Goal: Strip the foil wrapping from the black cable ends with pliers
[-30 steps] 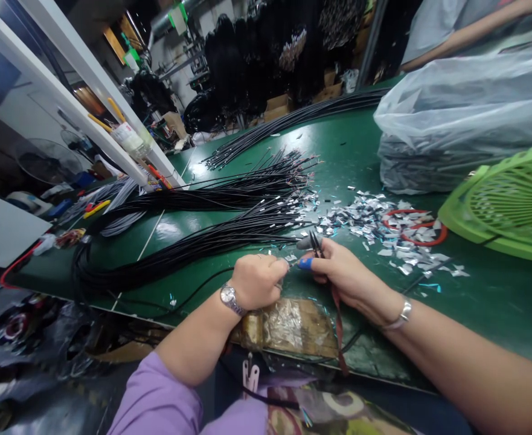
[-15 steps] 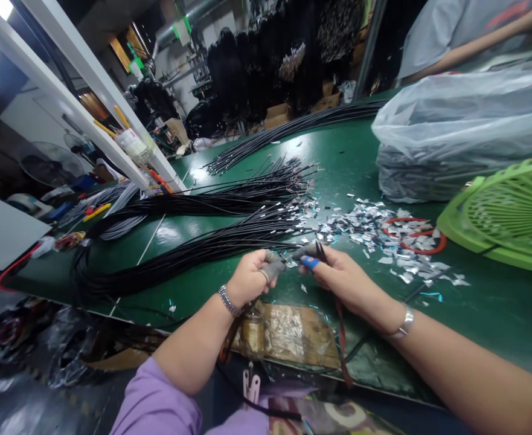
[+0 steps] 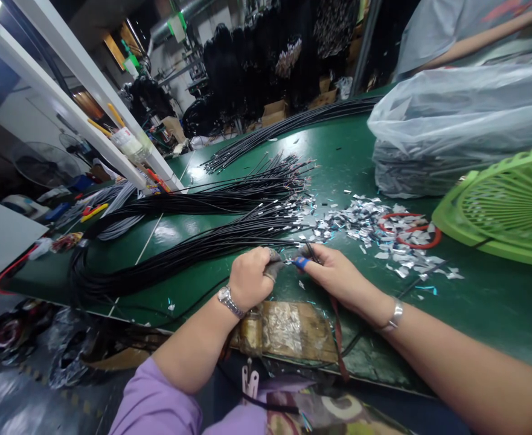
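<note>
Wristwatch (image 3: 224,294) and left hand (image 3: 251,275) have rolled over in the last half second, the dial now showing. Black cables (image 3: 157,263) curve across the green counter (image 3: 347,163); then that left hand pinches a cable end (image 3: 288,261), held between both hands. Blue-wrapped thumb (image 3: 301,263) beside its tip, the right hand (image 3: 331,273) clasps a slim dark tool (image 3: 311,251), just short of silvery scraps (image 3: 356,216) and a green fan (image 3: 496,211).

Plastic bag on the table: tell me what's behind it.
Behind the plastic bag, a person's grey shirt and forearm show. A black cable bundle runs up to the bag; its far end is covered.
</note>
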Tool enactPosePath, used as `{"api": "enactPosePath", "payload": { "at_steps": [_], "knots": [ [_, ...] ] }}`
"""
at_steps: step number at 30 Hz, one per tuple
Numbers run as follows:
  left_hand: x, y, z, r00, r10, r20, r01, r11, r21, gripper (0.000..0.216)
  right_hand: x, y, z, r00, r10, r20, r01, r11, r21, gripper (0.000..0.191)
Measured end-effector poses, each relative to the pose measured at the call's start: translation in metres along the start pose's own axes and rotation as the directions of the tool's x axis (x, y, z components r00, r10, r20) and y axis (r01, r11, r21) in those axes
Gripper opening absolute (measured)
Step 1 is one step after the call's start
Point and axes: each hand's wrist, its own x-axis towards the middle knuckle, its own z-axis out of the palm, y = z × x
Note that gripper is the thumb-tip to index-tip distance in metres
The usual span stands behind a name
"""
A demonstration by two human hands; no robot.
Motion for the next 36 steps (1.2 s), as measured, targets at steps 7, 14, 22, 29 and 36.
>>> {"api": "enactPosePath", "payload": {
  "at_steps": [7,14,22,29,36],
  "knots": [
    [0.001,-0.003,-0.001,0.988,-0.093,0.124,0.11,0.984,-0.14,0.021,0.003,0.005,-0.003,0.994,-0.104,-0.023,0.103,0.994,-0.025,0.021],
    [0.004,-0.005,0.001,0.948,-0.171,0.269,0.287,0.825,-0.488,0.022,0.001,0.006,-0.002,0.982,-0.185,0.037,0.187,0.979,-0.079,0.029],
    [0.006,0.003,-0.003,0.885,-0.224,0.409,0.446,0.663,-0.601,0.041,-0.002,-0.004,0.0,0.99,-0.131,0.045,0.127,0.989,0.073,0.032],
    [0.007,0.006,-0.004,0.854,-0.204,0.479,0.503,0.562,-0.657,0.055,-0.001,-0.005,0.002,0.975,0.125,0.186,-0.194,0.885,0.423,0.031],
    [0.005,-0.001,-0.005,0.961,-0.019,0.276,0.15,0.874,-0.462,0.04,0.001,-0.006,0.002,0.922,0.197,0.334,-0.344,0.813,0.47,0.027]
  ]
}}
